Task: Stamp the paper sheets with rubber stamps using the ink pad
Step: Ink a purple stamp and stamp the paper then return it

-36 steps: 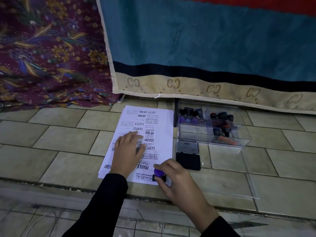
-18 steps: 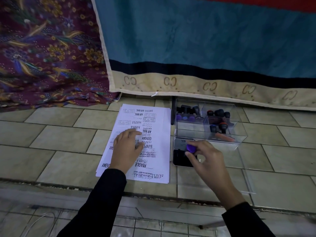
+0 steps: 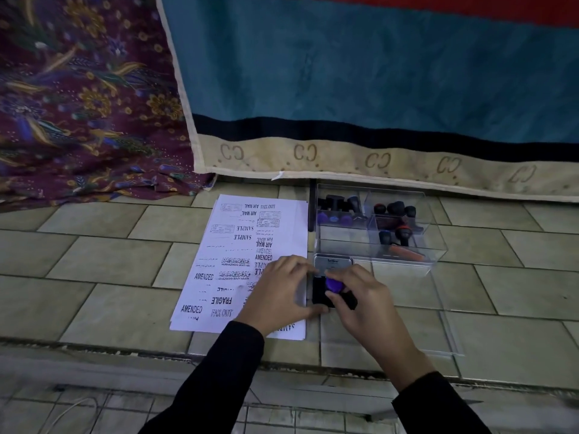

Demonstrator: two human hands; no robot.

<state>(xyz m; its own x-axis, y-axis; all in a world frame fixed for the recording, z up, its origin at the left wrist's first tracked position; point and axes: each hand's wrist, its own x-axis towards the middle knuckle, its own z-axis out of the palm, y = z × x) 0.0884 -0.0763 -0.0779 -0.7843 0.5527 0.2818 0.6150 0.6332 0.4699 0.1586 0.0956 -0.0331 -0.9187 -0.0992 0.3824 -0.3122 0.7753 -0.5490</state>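
White paper sheets lie on the tiled ledge, covered with several black stamp marks such as AMENDED and FRAGILE. Right of them sits the open black ink pad with its silver lid raised behind. My right hand grips a purple-handled rubber stamp and holds it down on the pad. My left hand rests at the paper's right edge, fingers curled around the pad's left side.
A clear plastic box with compartments of black, purple and orange stamps stands behind the pad; its clear lid lies flat to the right. Hanging teal blanket and floral cloth close the back. The ledge edge runs along the front.
My right hand carried the purple stamp from the paper's lower corner over to the ink pad. My left hand slid off the paper's middle to the pad's left side.
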